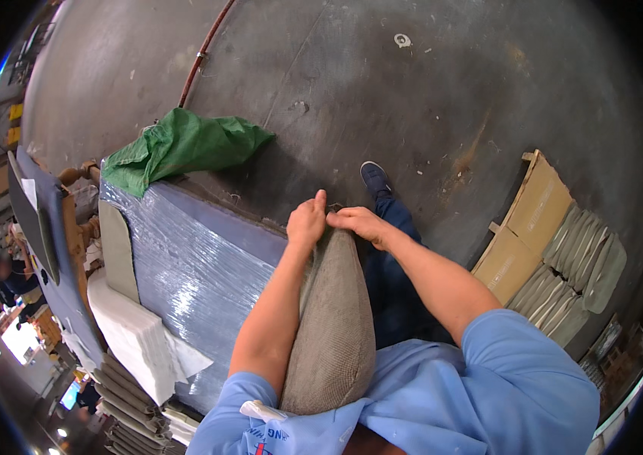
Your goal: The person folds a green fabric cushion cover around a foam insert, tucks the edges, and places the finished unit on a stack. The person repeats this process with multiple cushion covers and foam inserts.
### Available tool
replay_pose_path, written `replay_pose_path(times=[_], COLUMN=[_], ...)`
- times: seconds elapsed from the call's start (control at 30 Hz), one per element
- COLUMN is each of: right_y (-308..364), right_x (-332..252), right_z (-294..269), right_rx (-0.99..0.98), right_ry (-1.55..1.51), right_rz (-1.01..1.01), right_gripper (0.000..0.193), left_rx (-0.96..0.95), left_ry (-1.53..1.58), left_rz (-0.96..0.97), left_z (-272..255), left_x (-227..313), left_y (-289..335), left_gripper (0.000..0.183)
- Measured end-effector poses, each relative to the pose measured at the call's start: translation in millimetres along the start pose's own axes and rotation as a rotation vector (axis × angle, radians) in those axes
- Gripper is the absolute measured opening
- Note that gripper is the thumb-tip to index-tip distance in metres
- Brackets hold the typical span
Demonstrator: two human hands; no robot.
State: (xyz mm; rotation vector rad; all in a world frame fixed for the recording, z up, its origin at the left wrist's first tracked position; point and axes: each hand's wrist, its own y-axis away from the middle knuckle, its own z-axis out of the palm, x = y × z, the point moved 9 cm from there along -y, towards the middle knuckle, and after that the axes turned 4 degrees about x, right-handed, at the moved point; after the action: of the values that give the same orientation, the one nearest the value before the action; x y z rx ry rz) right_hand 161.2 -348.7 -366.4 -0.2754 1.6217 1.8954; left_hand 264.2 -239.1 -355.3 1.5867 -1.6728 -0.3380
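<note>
A stuffed cushion (333, 326) in grey-brown woven fabric stands on edge between my forearms, its near end against my blue shirt. At its narrow far end, my left hand (308, 221) is closed on the edge with the thumb pointing up. Close beside it, my right hand (359, 222) pinches the same end from the right. The fingertips of both hands are partly hidden, and so is the cushion's underside.
Left is a table under shiny plastic film (200, 265), with stacked white sheets (128, 326) and a green woven sack (192, 148). Cardboard boxes (526, 227) and several stacked grey-green cushions (587, 258) stand right. A red hose (204, 53) crosses the floor. Another person (18, 280) is far left.
</note>
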Motion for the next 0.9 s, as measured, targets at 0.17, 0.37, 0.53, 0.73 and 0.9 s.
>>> replay_pose_path(times=[0.17,0.37,0.53,0.73,0.9], right_y=[-22,-35,-31,-43,-40], right_x=[-12,-19,-17,-23,-12], right_z=[-4,-6,-5,-6,-5], right_rx=[-0.209,-0.091,0.103,0.225,0.157], right_ry=[0.445,0.683,0.699,0.792,0.697], right_rz=[0.01,-0.13,-0.059,-0.214,-0.071], right_gripper=[0.045,0.039,0.034,0.031,0.036], left_rx=[-0.341,-0.223,0.02,0.107,0.078], left_ry=[0.089,-0.247,-0.342,-0.311,-0.296], left_rz=[0.122,0.194,0.168,0.222,0.152], left_z=[-5,10,12,11,7], left_x=[-17,-15,-13,-6,-9], left_y=[17,31,34,34,24], left_gripper=[0.054,0.036,0.026,0.027,0.033])
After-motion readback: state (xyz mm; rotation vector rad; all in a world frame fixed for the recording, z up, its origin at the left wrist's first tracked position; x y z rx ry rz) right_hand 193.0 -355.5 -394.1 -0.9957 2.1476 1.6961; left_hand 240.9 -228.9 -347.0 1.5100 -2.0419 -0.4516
